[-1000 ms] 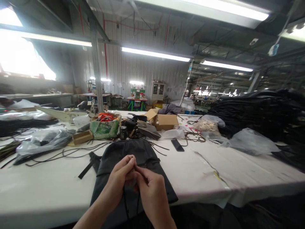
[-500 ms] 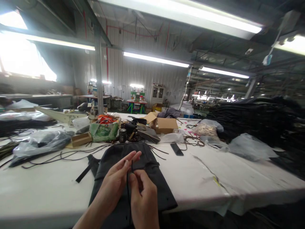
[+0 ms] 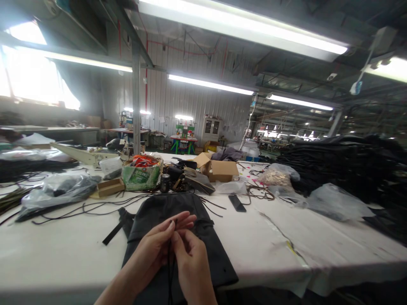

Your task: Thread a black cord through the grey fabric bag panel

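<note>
Hands, left [image 3: 155, 248] and right [image 3: 190, 264], each grip pinching black cord [image 3: 169, 271] above dark fabric [image 3: 165, 207].

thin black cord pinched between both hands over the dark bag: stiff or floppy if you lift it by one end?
Likely floppy: the black cord hangs limp below the left hand and right hand. Probably very light, being so thin against the dark bag. Similar loose cords lie in curves on the table, so expect tangling.
</note>
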A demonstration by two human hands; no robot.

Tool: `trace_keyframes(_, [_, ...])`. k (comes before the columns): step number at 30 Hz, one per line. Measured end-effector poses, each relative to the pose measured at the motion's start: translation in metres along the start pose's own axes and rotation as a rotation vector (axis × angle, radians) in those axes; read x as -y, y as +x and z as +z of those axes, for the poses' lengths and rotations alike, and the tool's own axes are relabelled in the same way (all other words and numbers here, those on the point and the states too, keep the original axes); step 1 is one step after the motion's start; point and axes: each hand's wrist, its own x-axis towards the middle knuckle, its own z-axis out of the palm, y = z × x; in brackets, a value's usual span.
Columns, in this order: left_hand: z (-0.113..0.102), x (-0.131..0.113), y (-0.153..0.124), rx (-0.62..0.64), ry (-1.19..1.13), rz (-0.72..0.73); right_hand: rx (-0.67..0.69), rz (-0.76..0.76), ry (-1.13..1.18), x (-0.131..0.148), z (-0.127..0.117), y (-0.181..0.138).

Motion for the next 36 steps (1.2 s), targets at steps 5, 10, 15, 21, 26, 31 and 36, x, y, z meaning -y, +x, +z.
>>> trace_keyframes(5, [-0.005,-0.002,-0.002,-0.005,-0.001,-0.057,0.019,0.075,0.126,-0.001,0.003,0.003])
trace_keyframes(10, [-0.003,-0.006,-0.007,-0.022,-0.016,-0.092,0.038,0.013,0.017,0.006,0.001,0.003])
trace_keyframes(15, [0.002,0.0,-0.011,-0.111,0.155,-0.02,0.029,-0.058,-0.126,0.007,-0.004,0.004])
trace_keyframes(21, [0.009,-0.01,-0.002,-0.133,0.221,0.073,0.054,-0.03,-0.067,0.014,0.001,0.006])
trace_keyframes(26, [0.023,-0.073,0.021,-0.138,0.221,0.321,0.143,-0.056,-0.048,0.041,-0.003,0.017])
trace_keyframes(31, [0.07,-0.151,0.036,0.091,0.353,0.459,0.126,-0.242,-0.039,0.088,-0.019,0.055])
trace_keyframes(36, [0.142,-0.203,0.022,0.186,0.57,0.53,0.171,-0.438,-0.069,0.141,-0.027,0.079])
